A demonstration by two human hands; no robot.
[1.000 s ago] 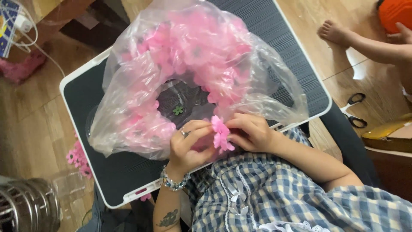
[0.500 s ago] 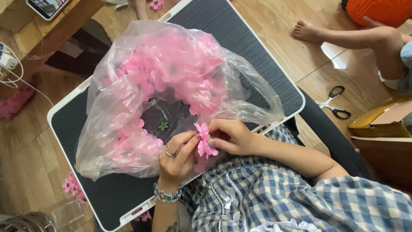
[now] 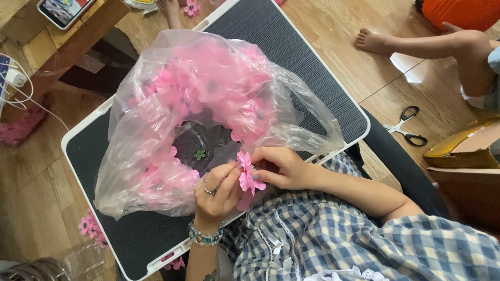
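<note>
Below centre of the frame, your two hands meet over one pink fabric flower.

Item 1, left hand: fingers curled, ring on one finger, beaded bracelet at the wrist; thumb and forefinger pinch the flower's lower petals. Since half a second ago this hand has kept its place against the flower; the grip looks unchanged.

Item 2, right hand: fingertips closed on the flower's upper edge from the right, wrist bent inward, forearm running off toward the lower right across your checked dress. It too has kept its hold. Only the view has drifted slightly, so the work on this one flower reads as ongoing, not finished.

Item 3, flower: held upright between both hands, just in front of the bag's mouth, clear of the tray surface.

Item 4, clear plastic bag: centre frame, packed with pink flowers, open toward you; a small green calyx piece lies in its dark middle.

Item 5, dark lap tray with white rim: under the bag, set diagonally.

Item 6, loose pink flowers: on the wooden floor, lower left.

Item 7, scissors: on the floor, right, well apart from your hands.

Item 8, another person's bare foot: upper right.
</note>
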